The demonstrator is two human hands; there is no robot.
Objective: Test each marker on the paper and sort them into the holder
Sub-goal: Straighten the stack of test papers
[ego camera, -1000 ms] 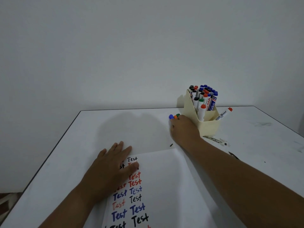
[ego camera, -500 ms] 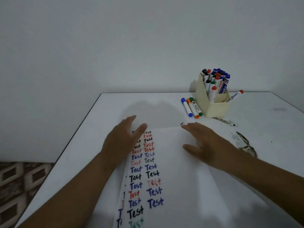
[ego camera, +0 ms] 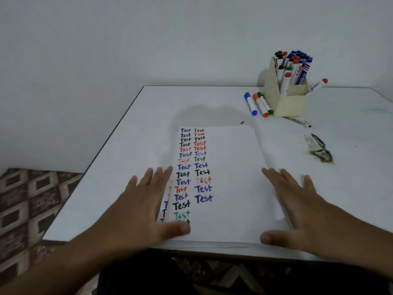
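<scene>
A white paper [ego camera: 231, 179] with two columns of the word "Test" in several colours lies at the table's near edge. My left hand [ego camera: 148, 205] rests flat on its left side, fingers spread. My right hand [ego camera: 297, 209] lies flat on its right side. Neither holds anything. Far right stands a cream holder [ego camera: 287, 101] full of capped markers. Left of the holder lie a blue marker [ego camera: 251, 103], an orange marker [ego camera: 260, 105] and a green marker [ego camera: 265, 102], side by side. A red-capped marker [ego camera: 314, 87] leans out on the holder's right.
The white table [ego camera: 170, 107] ends at a grey wall behind. A dark scuffed patch [ego camera: 321, 152] and ink smears mark the top right of the paper. Patterned floor [ego camera: 32, 199] shows past the left edge.
My right hand left the markers beside the holder and came back to the paper's right side. My left hand slid toward the near edge. The view tilted down.
</scene>
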